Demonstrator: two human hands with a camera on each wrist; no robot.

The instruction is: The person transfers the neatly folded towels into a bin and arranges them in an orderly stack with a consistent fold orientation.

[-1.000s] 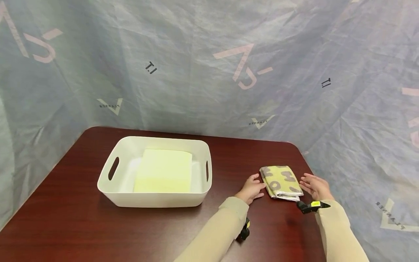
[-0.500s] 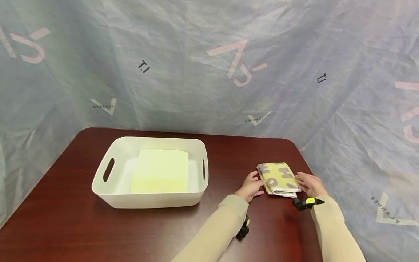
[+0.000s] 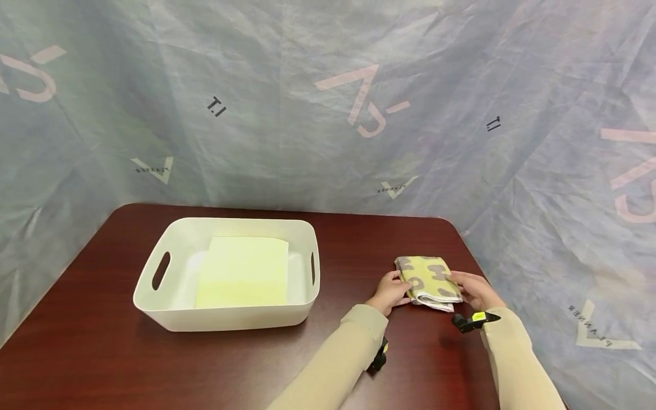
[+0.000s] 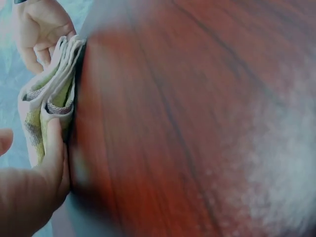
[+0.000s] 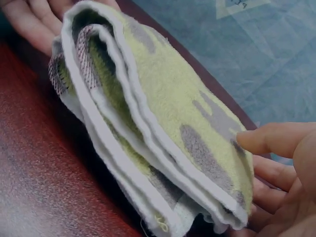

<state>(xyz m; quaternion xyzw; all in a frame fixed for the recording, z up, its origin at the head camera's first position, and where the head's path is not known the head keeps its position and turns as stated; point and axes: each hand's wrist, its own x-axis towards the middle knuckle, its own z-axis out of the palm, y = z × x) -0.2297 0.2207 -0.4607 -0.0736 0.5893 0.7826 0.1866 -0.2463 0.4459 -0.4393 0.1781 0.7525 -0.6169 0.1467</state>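
A folded yellow towel [image 3: 424,274] with grey letter shapes and a white edge lies near the right side of the table. At its left edge is my left hand [image 3: 386,292], thumb over the top and fingers low along the side. My right hand [image 3: 476,290] holds the opposite edge. In the right wrist view, the right thumb [image 5: 264,140] presses the towel's top while the other fingers sit at its side, partly hidden. The left wrist view shows a left finger [image 4: 54,143] against the towel's lower folds, close to the tabletop.
A white bin [image 3: 230,320] with handle holes stands on the left part of the dark red table [image 3: 353,239]. Inside it lies a flat pale yellow square piece [image 3: 243,273], its material unclear. Grey printed sheeting [image 3: 282,114] hangs behind and to the right.
Both hands have closed in on the towel from either side and now touch it. The head view has turned slightly right, so everything sits further left in it.
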